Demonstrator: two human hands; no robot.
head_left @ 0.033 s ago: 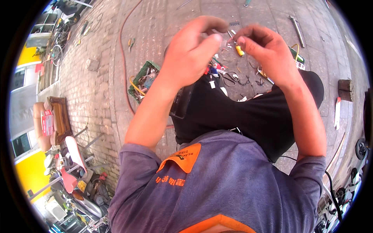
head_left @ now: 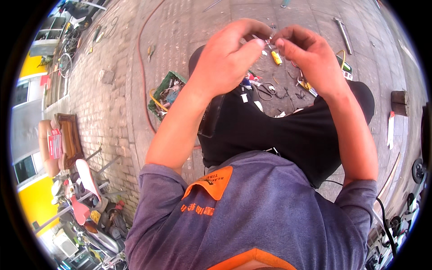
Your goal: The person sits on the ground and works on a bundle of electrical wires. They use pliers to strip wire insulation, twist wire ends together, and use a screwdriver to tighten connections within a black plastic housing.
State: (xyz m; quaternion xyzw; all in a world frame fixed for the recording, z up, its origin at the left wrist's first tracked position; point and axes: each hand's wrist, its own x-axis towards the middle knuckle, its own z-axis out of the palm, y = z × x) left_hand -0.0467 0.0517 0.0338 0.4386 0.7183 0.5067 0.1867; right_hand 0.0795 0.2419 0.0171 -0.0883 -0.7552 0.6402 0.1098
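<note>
The bare left hand [head_left: 231, 56] and bare right hand [head_left: 310, 56] pinched narrowly at a tiny whitish piece [head_left: 269, 42] above grey stone paving [head_left: 310, 15]; which gripped it, I couldn't tell. Light steadiness seemed best.

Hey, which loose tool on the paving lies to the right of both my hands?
The long silver tool, past your right hand; others, like the small tool near the red hose, lie farther left.

This looks like an open-air repair workshop on paved ground [head_left: 119, 58]. A reddish hose [head_left: 142, 74] runs just left of the green crate [head_left: 165, 82] of parts [head_left: 172, 96]; a long metal tool [head_left: 344, 37] lies well to the crate's right, and a bicycle [head_left: 65, 64] and armchair [head_left: 68, 139] stand far to its left.
</note>
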